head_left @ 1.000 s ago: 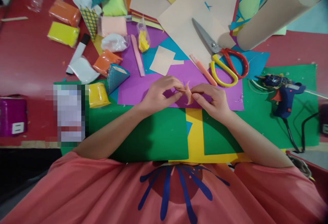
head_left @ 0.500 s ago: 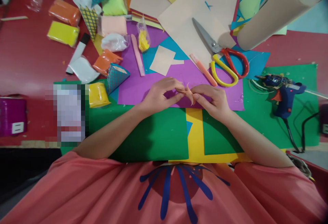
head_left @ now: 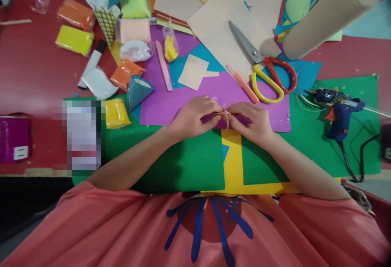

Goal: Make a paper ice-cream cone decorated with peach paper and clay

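Between my two hands is a small peach paper piece (head_left: 225, 114) with thin curled strips spreading from its middle, like a little flower or star. My left hand (head_left: 195, 114) pinches its left side between thumb and fingers. On the other side, my right hand (head_left: 253, 120) pinches a strip at the right. Both hands are just above a purple sheet (head_left: 183, 112) near its front edge. Scissors (head_left: 259, 61) with one yellow and one red handle lie beyond my right hand, beside an orange capped pen (head_left: 242, 84).
A glue gun (head_left: 339, 114) with a cord rests on the green sheet (head_left: 171, 161) at right. Packets of coloured clay (head_left: 75, 40) and patterned cones (head_left: 139, 92) crowd the left. A large pale tube (head_left: 330, 16) lies back right, near cut paper (head_left: 227, 27).
The paper piece has turned slightly, with its strips now pointing more up and down. My left fingers have shifted a little on it; the right hand stays close to where it was.
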The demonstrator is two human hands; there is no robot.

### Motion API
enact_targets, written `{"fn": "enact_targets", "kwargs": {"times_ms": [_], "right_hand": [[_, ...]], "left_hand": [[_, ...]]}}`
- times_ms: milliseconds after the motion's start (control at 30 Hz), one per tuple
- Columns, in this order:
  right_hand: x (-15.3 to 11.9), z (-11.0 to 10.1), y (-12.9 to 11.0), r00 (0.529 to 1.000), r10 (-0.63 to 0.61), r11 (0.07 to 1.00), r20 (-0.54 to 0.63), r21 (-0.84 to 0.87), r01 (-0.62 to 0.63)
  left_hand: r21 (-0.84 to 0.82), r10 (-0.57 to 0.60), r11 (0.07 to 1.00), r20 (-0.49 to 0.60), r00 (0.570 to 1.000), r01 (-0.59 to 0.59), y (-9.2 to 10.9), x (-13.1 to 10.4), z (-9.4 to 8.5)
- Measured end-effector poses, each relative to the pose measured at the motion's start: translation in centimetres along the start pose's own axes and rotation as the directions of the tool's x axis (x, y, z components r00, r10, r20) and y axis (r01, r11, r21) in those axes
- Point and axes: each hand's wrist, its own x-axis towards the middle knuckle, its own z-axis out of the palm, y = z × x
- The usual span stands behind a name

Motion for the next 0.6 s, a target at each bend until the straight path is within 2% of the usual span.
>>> {"fn": "enact_targets", "kwargs": {"times_ms": [133,233,400,600], "right_hand": [[0.01,0.21,-0.01,0.993,-0.111,0.993,-0.032,-0.047,0.109],[-0.06,0.34,0.05,0.984,-0.179,0.979,-0.012,-0.098,0.177],[-0.1,0.44,0.06,0.981,-0.196,0.97,-0.008,-0.145,0.193],[-0.17,0.57,0.15,0.971,-0.241,0.952,0.007,-0.193,0.237]], "left_hand": [[0.008,-0.027,1.0,0.057,0.998,0.027,0.13,-0.12,-0.07],[0.055,-0.045,0.998,0.065,0.997,0.041,0.15,-0.26,0.06],[0.077,-0.011,0.997,0.05,0.999,0.007,0.2,-0.33,0.12],[0.021,-0.059,0.998,0.098,0.993,0.057,0.26,-0.07,0.02]]}}
